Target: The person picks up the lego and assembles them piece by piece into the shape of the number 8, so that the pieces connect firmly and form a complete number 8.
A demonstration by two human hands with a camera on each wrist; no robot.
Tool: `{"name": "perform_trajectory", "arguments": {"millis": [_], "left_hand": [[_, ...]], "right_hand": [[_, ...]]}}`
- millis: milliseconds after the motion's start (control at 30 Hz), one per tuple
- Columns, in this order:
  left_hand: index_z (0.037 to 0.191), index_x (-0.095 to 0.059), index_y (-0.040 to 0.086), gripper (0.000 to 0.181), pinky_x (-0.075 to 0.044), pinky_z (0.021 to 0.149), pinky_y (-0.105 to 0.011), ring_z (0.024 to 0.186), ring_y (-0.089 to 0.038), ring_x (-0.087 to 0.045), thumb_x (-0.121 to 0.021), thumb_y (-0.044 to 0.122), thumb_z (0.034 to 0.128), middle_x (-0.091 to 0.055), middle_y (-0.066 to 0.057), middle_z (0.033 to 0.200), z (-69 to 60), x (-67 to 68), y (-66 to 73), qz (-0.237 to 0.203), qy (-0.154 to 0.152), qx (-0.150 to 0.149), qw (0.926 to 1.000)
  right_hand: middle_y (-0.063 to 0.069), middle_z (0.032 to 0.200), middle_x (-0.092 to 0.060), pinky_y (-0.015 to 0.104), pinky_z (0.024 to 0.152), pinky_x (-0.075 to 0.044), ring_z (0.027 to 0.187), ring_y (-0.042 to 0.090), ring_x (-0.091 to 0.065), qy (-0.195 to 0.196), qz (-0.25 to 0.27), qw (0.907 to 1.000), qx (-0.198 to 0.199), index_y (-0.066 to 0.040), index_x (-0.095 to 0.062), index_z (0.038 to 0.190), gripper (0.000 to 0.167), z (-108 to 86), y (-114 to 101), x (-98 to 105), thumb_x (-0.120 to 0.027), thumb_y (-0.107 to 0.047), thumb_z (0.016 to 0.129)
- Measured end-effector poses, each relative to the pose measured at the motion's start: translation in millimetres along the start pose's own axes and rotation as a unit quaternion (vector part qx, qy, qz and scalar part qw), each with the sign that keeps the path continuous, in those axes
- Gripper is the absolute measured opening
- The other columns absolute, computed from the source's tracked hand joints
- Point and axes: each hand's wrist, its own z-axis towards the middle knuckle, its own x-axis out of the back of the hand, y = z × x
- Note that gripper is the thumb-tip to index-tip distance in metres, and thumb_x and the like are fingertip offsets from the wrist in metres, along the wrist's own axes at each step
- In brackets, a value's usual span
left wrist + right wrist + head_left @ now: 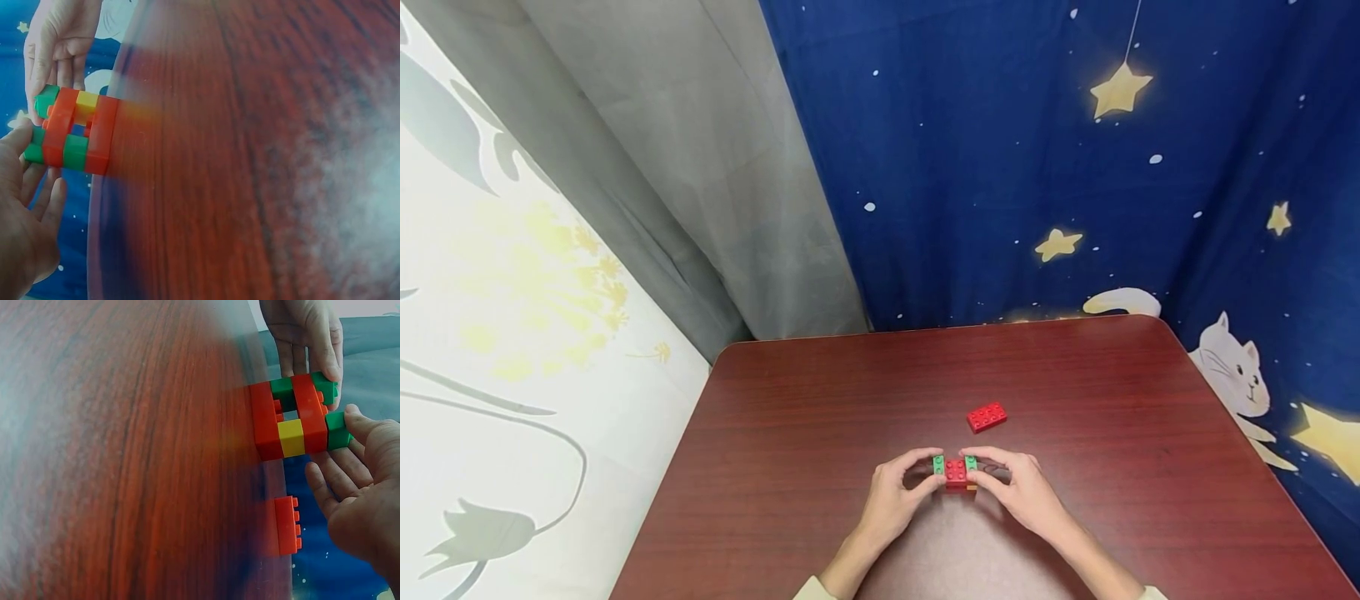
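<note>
A stacked toy-brick structure stands on the table between both hands. Its bottom red brick [268,437] carries a yellow brick [291,438] at the right end and a green brick [75,152] at the left end, with a gap between them. Across these two lies an upper red brick [956,472]. On top of that, my left hand [889,500] pinches a small green brick [938,464] at the left end between thumb and forefinger. At the other end, my right hand [1030,498] pinches a second small green brick [972,462] the same way.
A loose red brick [987,417], studs up, lies on the table [820,400] beyond the structure, slightly right. Behind the far table edge hang a grey curtain [700,167] and a blue starry curtain [970,150].
</note>
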Motion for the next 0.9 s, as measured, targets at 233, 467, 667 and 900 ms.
{"name": "perform_trajectory", "arguments": {"millis": [233,467,667,900], "left_hand": [[0.133,-0.072,0.007,0.039,-0.061,0.090,-0.051,0.105,-0.022,-0.075,-0.082,0.017,0.0957,-0.075,-0.009,0.127,0.5,-0.9,1.9,0.003,-0.009,-0.011,0.9999],[0.125,-0.077,0.009,0.030,-0.064,0.081,-0.037,0.098,-0.018,-0.077,-0.082,0.016,0.0953,-0.078,-0.001,0.116,0.6,-3.3,1.5,0.010,0.014,-0.013,0.9998],[0.124,-0.078,0.009,0.033,-0.064,0.079,-0.034,0.096,-0.018,-0.077,-0.083,0.019,0.0940,-0.079,-0.002,0.113,-0.9,-4.8,1.7,-0.010,0.024,0.003,0.9997],[0.123,-0.078,0.008,0.032,-0.064,0.077,-0.030,0.095,-0.016,-0.077,-0.083,0.020,0.0932,-0.080,-0.003,0.109,-3.7,-7.3,0.2,-0.019,0.032,0.004,0.9993]], "right_hand": [[0.011,0.119,-0.078,0.037,0.086,-0.064,0.102,0.019,-0.076,-0.001,0.010,0.9998,-0.019,-0.009,-0.074,0.132,0.037,-1.6,-2.1,0.7,-0.081,-0.014,0.096],[0.005,0.104,-0.081,0.034,0.078,-0.064,0.090,0.012,-0.076,0.021,-0.023,0.9995,0.010,-0.009,-0.077,0.125,0.031,-3.3,-0.1,-3.0,-0.081,-0.012,0.094],[0.002,0.102,-0.081,0.037,0.075,-0.064,0.089,0.010,-0.075,0.031,-0.036,0.9985,0.028,-0.010,-0.078,0.123,0.031,-3.0,-0.1,-4.1,-0.083,-0.011,0.092],[0.006,0.103,-0.081,0.023,0.076,-0.061,0.089,0.013,-0.076,0.028,-0.019,0.9990,0.031,-0.008,-0.078,0.122,0.030,-3.9,-0.5,-5.8,-0.083,-0.009,0.092]]}}
